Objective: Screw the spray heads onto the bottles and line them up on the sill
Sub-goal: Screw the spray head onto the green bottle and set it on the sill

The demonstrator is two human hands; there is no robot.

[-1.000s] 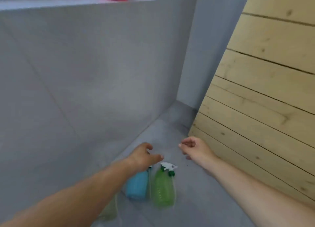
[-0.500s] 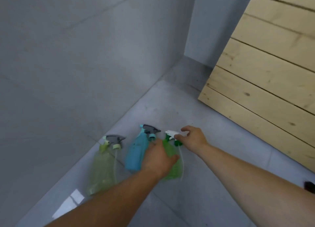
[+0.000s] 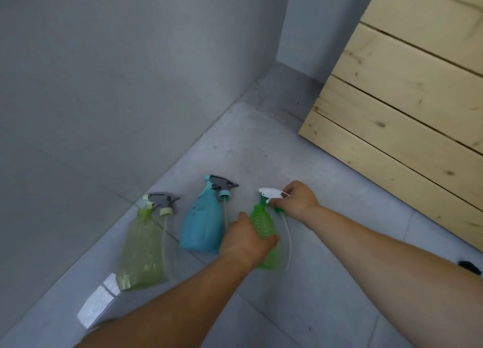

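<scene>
Floor-laid green bottle (image 3: 261, 223) under left fingers (image 3: 271, 239), right fingers (image 3: 288, 190) on spray head (image 3: 270, 192).

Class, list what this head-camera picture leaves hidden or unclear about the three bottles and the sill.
- Sill: outside the head view.
- Bright green plastic bottle: middle hidden by left hand.
- White spray head: rear covered by right hand.
- Yellow-green translucent bottle: blurred; contents unclear.
</scene>
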